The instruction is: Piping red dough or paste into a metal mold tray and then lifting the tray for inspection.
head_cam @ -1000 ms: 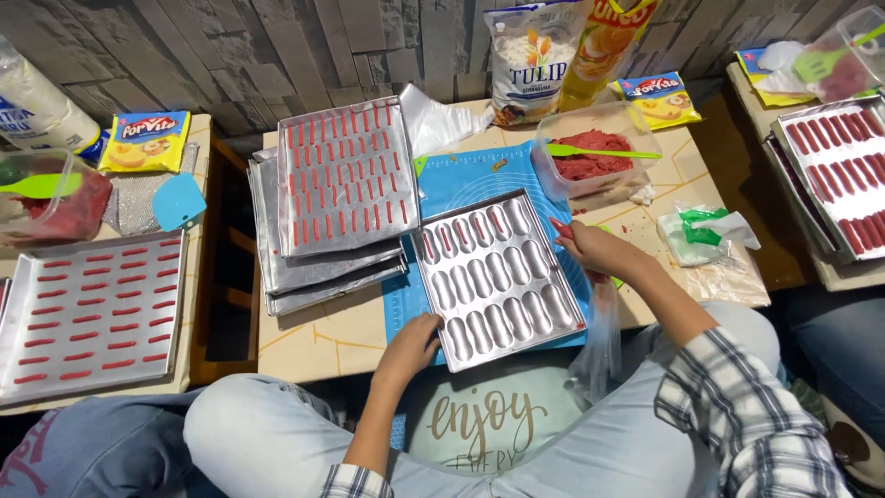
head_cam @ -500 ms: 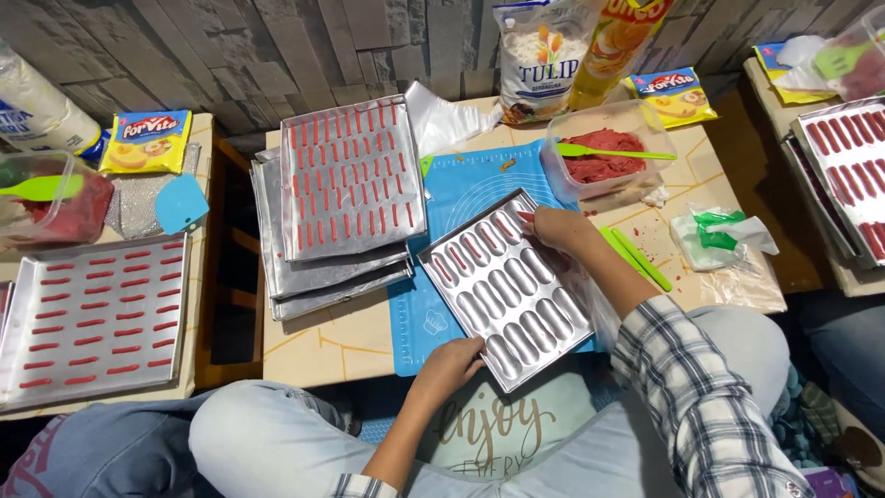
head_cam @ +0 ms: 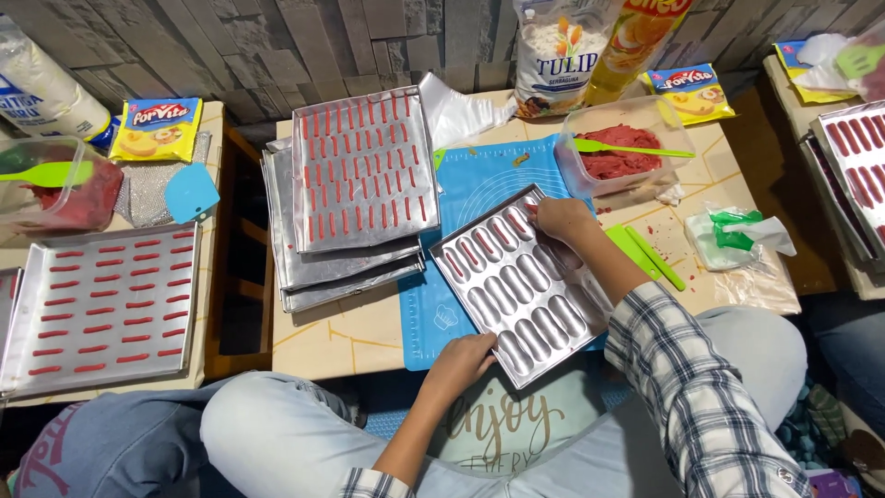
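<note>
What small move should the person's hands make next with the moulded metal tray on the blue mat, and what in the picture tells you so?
Probably set the moulded tray down flat and square on the blue mat. The left hand holds its near edge, the right hand its far corner; it lies askew, overhanging the table edge, its cavities all empty.

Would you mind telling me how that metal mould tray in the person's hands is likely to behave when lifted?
The mould tray is thin pressed metal, so probably stiff and light. The left hand and right hand grip opposite ends, suggesting it is awkward one-handed. Its shiny surface may slip on the blue mat.
</note>
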